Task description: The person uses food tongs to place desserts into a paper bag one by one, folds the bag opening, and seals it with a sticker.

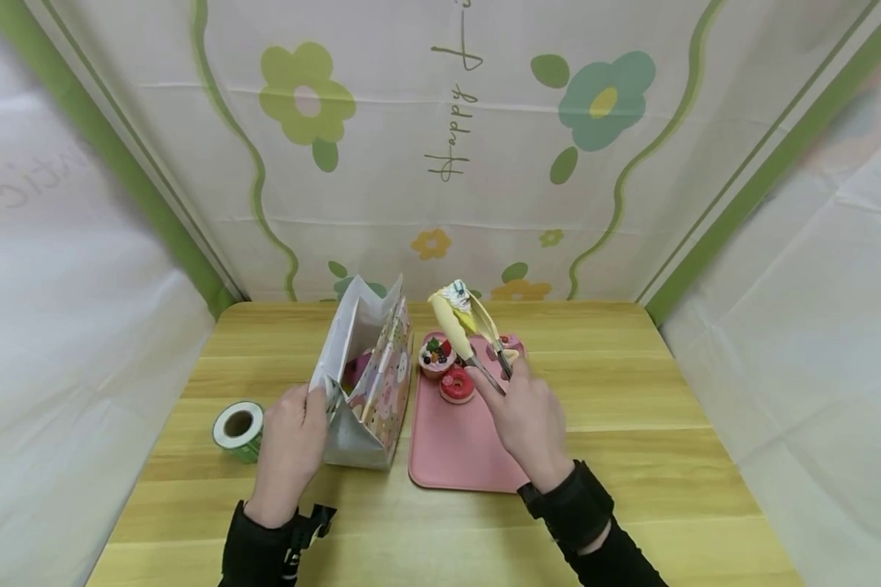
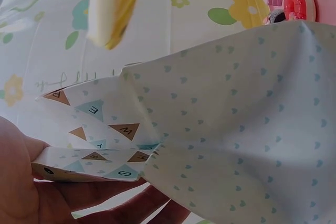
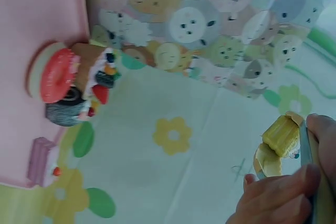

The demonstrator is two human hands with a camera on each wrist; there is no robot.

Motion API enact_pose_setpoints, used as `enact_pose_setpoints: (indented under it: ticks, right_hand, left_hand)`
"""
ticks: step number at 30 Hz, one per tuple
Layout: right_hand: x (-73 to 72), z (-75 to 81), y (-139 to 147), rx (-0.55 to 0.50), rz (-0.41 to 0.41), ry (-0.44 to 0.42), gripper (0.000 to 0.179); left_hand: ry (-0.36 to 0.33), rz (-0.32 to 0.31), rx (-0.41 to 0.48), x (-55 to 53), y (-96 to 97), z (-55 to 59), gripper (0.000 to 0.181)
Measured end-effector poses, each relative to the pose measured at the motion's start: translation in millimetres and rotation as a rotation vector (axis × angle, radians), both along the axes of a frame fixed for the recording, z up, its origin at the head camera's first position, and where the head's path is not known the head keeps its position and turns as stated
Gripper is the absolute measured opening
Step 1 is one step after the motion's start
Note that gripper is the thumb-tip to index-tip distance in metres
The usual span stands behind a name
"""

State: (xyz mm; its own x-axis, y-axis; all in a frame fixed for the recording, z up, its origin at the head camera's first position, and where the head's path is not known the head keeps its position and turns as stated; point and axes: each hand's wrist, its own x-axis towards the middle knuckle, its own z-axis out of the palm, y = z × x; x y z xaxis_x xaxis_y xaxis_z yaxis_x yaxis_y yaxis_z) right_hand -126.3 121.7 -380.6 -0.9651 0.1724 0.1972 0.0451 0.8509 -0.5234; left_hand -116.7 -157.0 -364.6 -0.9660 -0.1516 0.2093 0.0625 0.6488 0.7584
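Observation:
In the head view my left hand (image 1: 289,436) pinches the near edge of a standing, open-topped paper bag (image 1: 391,391); the left wrist view shows thumb and fingers on the folded wall. A purple item (image 1: 356,368) lies inside. My right hand (image 1: 532,420) holds metal tongs with cream-coloured tips (image 1: 451,328), raised above the far end of a pink tray (image 1: 458,456). Between the tips is a yellow cake piece (image 1: 457,295) topped with white cream. Below on the tray are a red-iced donut (image 1: 457,386) and a fruit-topped cupcake (image 1: 436,356).
A pink cake slice (image 3: 42,161) and a dark grey round treat (image 3: 64,111) also sit on the tray. Left of my left hand stands a roll of green-sided labels or tape (image 1: 239,427). Printed cloth (image 1: 382,187) walls in the back and sides of the wooden table (image 1: 617,391).

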Motion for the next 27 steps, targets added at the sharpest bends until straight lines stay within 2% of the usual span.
enact_pose_setpoints:
  ticks: [6,13,20,27]
  right_hand:
    - [-2.6,22.3,-18,0.028,0.086,0.072,0.082]
    - [-11.1,39.7,-47,-0.031,0.197,0.125,0.066]
    - [-20.4,42.0,-70,0.08,0.274,0.151,0.064]
    - [-21.2,40.3,-77,0.16,0.28,0.09,0.071]
  left_hand:
    - [-0.004,0.001,0.003,0.5,0.0,-1.6,0.043]
    - [-0.006,-0.005,-0.002,-0.2,-0.7,-1.9,0.044]
    - [-0.011,-0.001,-0.008,-1.5,-0.6,-0.9,0.044]
    - [-0.013,0.011,-0.004,-0.4,-0.7,-0.7,0.043]
